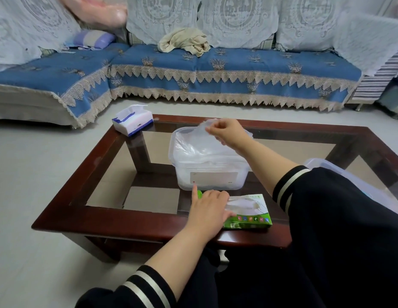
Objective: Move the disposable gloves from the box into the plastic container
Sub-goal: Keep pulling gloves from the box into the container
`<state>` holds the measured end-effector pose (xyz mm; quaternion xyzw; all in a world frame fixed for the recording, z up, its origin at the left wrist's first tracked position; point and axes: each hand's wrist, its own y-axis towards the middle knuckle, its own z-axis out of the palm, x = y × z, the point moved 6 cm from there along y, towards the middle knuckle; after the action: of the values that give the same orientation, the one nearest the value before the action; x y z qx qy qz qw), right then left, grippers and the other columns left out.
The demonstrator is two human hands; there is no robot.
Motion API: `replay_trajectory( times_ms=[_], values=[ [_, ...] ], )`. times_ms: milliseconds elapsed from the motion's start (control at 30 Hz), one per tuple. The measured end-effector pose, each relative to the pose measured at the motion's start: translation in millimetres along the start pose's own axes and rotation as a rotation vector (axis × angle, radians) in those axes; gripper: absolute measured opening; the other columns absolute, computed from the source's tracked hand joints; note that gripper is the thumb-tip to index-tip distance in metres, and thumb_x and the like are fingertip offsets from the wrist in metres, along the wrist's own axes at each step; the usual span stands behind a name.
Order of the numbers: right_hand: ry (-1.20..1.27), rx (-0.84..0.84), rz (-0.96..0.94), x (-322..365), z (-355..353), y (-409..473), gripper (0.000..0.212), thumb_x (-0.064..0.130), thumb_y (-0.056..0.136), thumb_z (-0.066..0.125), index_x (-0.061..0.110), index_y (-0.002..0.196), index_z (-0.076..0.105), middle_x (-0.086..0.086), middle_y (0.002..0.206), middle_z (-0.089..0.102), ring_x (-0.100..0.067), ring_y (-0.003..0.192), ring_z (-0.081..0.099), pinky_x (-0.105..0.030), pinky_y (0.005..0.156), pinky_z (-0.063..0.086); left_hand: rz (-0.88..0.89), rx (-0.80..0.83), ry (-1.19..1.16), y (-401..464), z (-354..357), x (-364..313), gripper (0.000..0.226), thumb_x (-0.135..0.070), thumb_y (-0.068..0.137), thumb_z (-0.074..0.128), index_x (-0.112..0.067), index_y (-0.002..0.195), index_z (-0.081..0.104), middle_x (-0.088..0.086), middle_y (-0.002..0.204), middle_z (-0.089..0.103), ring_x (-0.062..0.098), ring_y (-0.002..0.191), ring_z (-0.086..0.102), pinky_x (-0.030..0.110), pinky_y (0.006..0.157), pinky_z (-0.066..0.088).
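A thin, see-through disposable plastic glove (pixel 202 138) hangs in the middle of the frame, right over the clear plastic container (pixel 210 174). The right hand (pixel 227 132) pinches the top edge of the glove with its fingertips closed on it. The glove droops straight down from the pinch, so its long side runs up and down, and its bottom end already sits inside the container on a soft pile of more see-through gloves. To drop it in, I think the hand only needs to go down a little and let go.

The container is a box shape with round corners, a white label on its front wall and no lid on. Just below it in the frame lies the flat green cardboard glove box (pixel 249 214), with an open slot on top where crinkly white plastic pokes out. The left hand (pixel 207 210) rests on the left end of this box, fingers bent over it, one finger pointing up at the container. It seems to hold the box still. This hand is nearer to the box, so it may reach the next glove more easily.

Both sit on a dark brown wooden table (pixel 104 165) with a shiny glass top. A white and blue tissue pack (pixel 132 120) lies at the table's upper left corner.
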<state>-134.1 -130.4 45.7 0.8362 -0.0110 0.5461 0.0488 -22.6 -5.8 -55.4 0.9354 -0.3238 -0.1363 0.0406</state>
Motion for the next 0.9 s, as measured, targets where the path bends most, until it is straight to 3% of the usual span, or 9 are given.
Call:
replay_trajectory(
  times_ms=[67,133,300,434,501,634,768,834,901],
  values=[
    [0.281,-0.078,0.063,0,-10,-5,0.019,0.021,0.094,0.058,0.007,0.082,0.059,0.000,0.059,0.047,-0.008,0.049,0.037,-0.019,0.048,0.033,0.053,-0.114,0.006,2,-2,0,0.027,-0.044,0.084,0.066,-0.020,0.095,0.062,-0.004,0.092,0.063,0.020,0.094,0.059,0.048,0.107,0.032],
    [0.512,-0.106,0.127,-2,-16,-10,0.019,0.021,0.099,0.050,0.007,0.091,0.061,0.001,0.056,0.045,-0.008,0.046,0.036,-0.018,0.043,0.028,0.099,-0.139,0.017,4,-3,-4,0.026,-0.039,0.071,0.080,-0.022,0.079,0.062,-0.006,0.077,0.060,0.021,0.075,0.059,0.036,0.076,0.050],
    [0.907,-0.146,0.221,-7,-27,-17,0.020,0.020,0.102,0.041,0.010,0.101,0.058,0.006,0.049,0.045,-0.004,0.038,0.033,-0.014,0.038,0.020,0.131,-0.176,0.007,7,-5,-9,0.034,-0.040,0.058,0.087,-0.023,0.073,0.062,-0.007,0.073,0.057,0.019,0.065,0.056,0.028,0.054,0.047],
    [1.210,0.014,0.132,15,-43,-38,0.038,0.040,0.100,0.043,0.013,0.082,0.063,0.006,0.046,0.046,-0.003,0.034,0.036,-0.013,0.032,0.023,0.103,-0.157,-0.043,8,-5,-6,0.029,-0.034,0.057,0.088,-0.023,0.070,0.065,-0.006,0.071,0.058,0.020,0.063,0.057,0.027,0.051,0.045],
    [1.067,0.301,0.052,29,-45,-67,0.043,0.051,0.090,0.053,0.015,0.075,0.067,0.005,0.049,0.056,-0.002,0.036,0.046,-0.011,0.033,0.032,0.088,-0.156,-0.066,10,-7,-4,0.022,-0.029,0.062,0.086,-0.022,0.067,0.066,-0.006,0.069,0.058,0.020,0.064,0.057,0.027,0.052,0.041],
    [0.209,0.743,0.155,2,-29,-141,0.028,0.044,0.076,0.075,0.017,0.080,0.070,-0.005,0.071,0.072,-0.012,0.062,0.068,-0.019,0.053,0.051,0.041,-0.153,-0.071,10,-7,4,0.010,-0.024,0.072,0.078,-0.021,0.069,0.069,-0.004,0.072,0.061,0.023,0.072,0.059,0.030,0.058,0.041],
    [-0.658,0.315,0.102,-52,-17,-150,0.041,0.046,0.068,0.081,0.024,0.089,0.054,0.008,0.091,0.058,-0.013,0.085,0.053,-0.031,0.074,0.044,0.017,-0.099,-0.083,10,-7,4,0.015,-0.027,0.091,0.060,-0.021,0.096,0.072,-0.002,0.098,0.065,0.021,0.099,0.054,0.033,0.074,0.039],
    [-0.762,0.328,0.015,-68,10,-156,0.076,0.049,0.063,0.082,0.025,0.126,0.047,0.006,0.124,0.052,-0.017,0.116,0.047,-0.037,0.097,0.040,0.040,-0.092,-0.091,10,-9,1,0.019,-0.025,0.093,0.056,-0.018,0.100,0.072,-0.001,0.102,0.064,0.020,0.102,0.052,0.033,0.076,0.039],
    [-0.716,0.376,0.036,-84,27,-159,0.089,0.044,0.064,0.082,0.027,0.139,0.037,0.004,0.135,0.051,-0.020,0.124,0.047,-0.036,0.102,0.039,0.066,-0.136,-0.150,7,-13,-2,0.021,-0.023,0.090,0.054,-0.015,0.092,0.073,0.002,0.093,0.066,0.024,0.094,0.057,0.034,0.072,0.041]
  ],
)
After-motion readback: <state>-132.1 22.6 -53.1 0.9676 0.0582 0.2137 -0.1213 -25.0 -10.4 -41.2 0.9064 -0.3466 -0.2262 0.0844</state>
